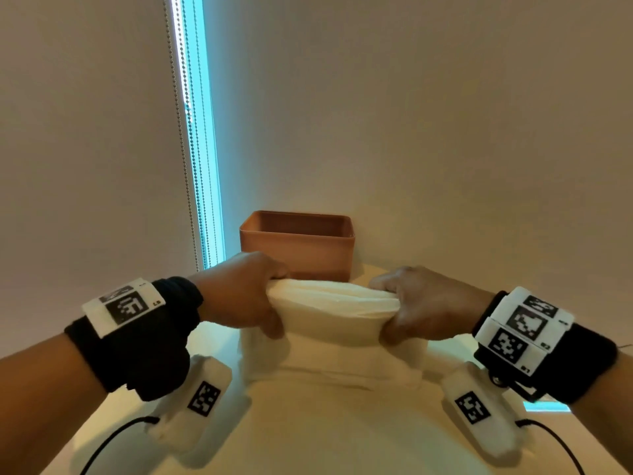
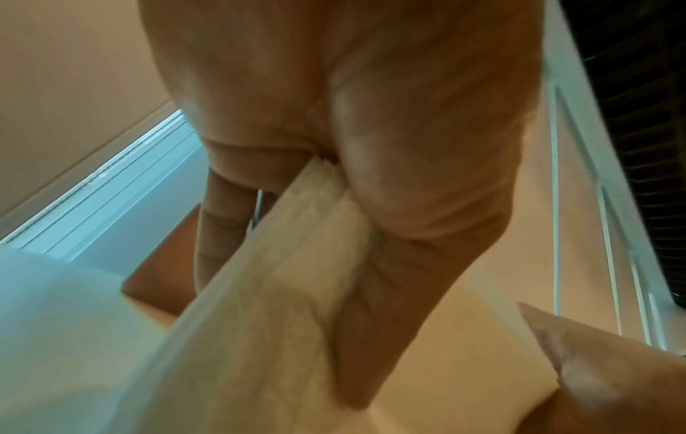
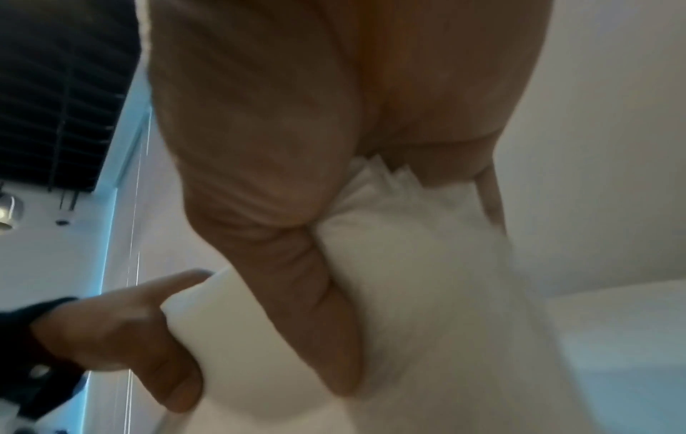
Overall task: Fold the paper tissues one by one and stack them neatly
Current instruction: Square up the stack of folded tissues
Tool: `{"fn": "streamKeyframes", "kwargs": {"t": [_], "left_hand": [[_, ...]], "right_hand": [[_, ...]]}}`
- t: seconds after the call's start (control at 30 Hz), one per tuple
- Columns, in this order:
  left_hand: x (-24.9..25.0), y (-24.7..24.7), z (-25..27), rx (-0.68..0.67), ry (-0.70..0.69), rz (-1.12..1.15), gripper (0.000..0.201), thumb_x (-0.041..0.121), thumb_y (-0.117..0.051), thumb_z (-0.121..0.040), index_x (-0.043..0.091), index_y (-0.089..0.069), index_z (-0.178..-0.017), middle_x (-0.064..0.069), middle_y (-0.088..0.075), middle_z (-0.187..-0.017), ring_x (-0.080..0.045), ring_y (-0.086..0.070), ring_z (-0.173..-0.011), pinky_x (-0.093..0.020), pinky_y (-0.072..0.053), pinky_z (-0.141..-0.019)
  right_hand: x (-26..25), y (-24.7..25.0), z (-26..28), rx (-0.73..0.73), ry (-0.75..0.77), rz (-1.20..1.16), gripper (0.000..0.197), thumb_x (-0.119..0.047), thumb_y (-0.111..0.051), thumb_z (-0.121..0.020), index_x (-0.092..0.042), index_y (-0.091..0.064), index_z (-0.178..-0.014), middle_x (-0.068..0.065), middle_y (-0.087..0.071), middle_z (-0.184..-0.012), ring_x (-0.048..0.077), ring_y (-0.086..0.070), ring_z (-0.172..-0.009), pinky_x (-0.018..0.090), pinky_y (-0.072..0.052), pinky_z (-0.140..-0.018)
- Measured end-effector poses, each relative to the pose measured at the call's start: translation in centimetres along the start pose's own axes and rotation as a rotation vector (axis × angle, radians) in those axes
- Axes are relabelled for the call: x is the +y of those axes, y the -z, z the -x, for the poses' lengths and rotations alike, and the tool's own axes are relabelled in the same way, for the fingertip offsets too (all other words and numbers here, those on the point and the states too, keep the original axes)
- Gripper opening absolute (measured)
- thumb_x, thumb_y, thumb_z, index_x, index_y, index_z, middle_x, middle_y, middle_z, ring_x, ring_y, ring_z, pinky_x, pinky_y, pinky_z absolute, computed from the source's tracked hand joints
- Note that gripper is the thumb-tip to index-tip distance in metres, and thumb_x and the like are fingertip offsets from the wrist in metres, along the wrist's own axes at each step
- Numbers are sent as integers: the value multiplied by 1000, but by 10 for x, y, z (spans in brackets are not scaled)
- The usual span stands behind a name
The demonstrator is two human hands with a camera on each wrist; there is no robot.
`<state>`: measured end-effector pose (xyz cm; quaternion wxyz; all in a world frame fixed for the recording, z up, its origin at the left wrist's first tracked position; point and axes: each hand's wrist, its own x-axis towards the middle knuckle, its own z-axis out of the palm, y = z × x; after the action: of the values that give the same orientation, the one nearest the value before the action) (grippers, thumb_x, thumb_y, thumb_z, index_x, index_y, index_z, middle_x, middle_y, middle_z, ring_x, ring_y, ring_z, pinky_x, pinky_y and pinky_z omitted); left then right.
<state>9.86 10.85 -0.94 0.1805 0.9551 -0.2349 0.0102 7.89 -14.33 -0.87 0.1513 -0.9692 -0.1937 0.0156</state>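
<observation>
Mid-fold, above the table
My left hand and right hand each pinch one end of the tissue, stretching it taut to align its edges.

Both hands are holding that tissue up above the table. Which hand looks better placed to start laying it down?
Neither clearly. The left hand and right hand pinch opposite ends of the tissue at about the same height, so lowering together looks likeliest.

Pale cream table fills the lower part of the head view. At its far edge, against the wall, sits a brown open-topped box. Nearer in, white tissues lie on the tabletop, their lower layers spread flat and their upper part lifted off it.
</observation>
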Motion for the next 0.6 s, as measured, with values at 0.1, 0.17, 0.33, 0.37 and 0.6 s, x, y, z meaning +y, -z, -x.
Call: {"fn": "streamKeyframes", "kwargs": {"t": [0.1,0.17,0.33,0.37,0.6], "left_hand": [[-10,-7,-1,-1,37,148,34,22,-88,-62,24,-67,-88,7,-69,-86,-13,-66,-80,-26,-57,-71],[-16,-8,0,21,72,333,35,13,-88,-62,20,-70,-91,4,-71,-89,-15,-67,-85,-27,-57,-73],[-28,-1,4,-34,120,911,62,10,-85,-48,9,-69,-107,-11,-74,-105,-28,-70,-99,-40,-59,-78],[-29,3,2,-15,111,974,62,9,-83,-51,10,-67,-112,-11,-73,-107,-29,-69,-101,-42,-58,-80],[-29,44,-44,236,171,1172,52,2,-71,-69,9,-63,-120,-16,-71,-114,-37,-67,-104,-52,-55,-89]], "right_hand": [[7,-4,0,15,-16,-80,35,-13,-82,-67,-35,-56,-67,-16,-60,-76,1,-56,-69,17,-39,-55],[11,-1,0,9,-33,-169,37,-11,-82,-68,-42,-62,-64,-19,-63,-70,-4,-57,-65,14,-41,-55],[14,9,0,-17,-51,-441,27,-5,-82,-67,-25,-71,-80,-2,-72,-82,13,-66,-77,29,-51,-69],[15,14,-2,23,-50,-533,27,-5,-83,-64,-20,-69,-83,4,-72,-84,17,-65,-78,32,-52,-69],[17,45,-60,326,-219,-1223,38,-10,-71,-82,-5,-65,-119,14,-75,-104,36,-70,-96,50,-56,-87]]}}
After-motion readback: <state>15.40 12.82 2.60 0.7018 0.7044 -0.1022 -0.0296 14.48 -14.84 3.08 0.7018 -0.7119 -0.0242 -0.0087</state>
